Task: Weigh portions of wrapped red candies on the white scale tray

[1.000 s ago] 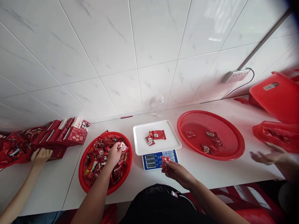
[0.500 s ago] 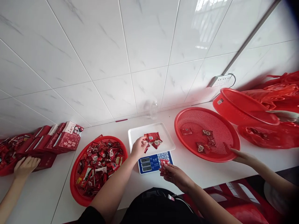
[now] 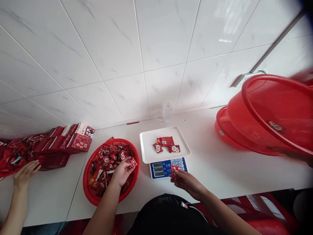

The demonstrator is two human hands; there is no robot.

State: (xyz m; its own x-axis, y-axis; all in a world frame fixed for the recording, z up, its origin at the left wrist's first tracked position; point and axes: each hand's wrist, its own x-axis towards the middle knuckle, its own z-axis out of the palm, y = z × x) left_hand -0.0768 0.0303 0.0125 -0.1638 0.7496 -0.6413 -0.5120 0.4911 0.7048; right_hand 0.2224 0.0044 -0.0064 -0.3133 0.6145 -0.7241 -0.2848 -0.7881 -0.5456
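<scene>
White tiled wall (image 3: 161,39) fills the view from 9 thru 12 to 3 o'clk; white tabletop (image 3: 207,173) runs below it. Biggest loose item: red mesh basket (image 3: 236,111) at 3 o'clk, tipped, approx. 1 packet visible inside; a 2nd red basket (image 3: 228,139) is partly hidden behind it. Full red basket (image 3: 87,189) at 7-8 o'clk, heaped w/ wrapped packets. Row of red boxes (image 3: 80,138) nr 8-9 o'clk. Blue scale (image 3: 167,166) at 6 o'clk, w/ white tray (image 3: 146,143) on top. Co-worker's hand (image 3: 26,173) at 8 o'clk, fingers extended nr the boxes. L hand (image 3: 122,172), 7 o'clk, over the full basket's 3 o'clk side, pinching a red-and-white packet (image 3: 132,163) btwn thumb & fingers. R hand (image 3: 188,182), 5 o'clk, fingers closed on a red packet (image 3: 174,173) in front of the scale's keypad; can't tell if >1 held. Smallest: a few red packets lying mid-tray, incl. a barcoded one (image 3: 167,141), bunched close, one at its 4 o'clk.
</scene>
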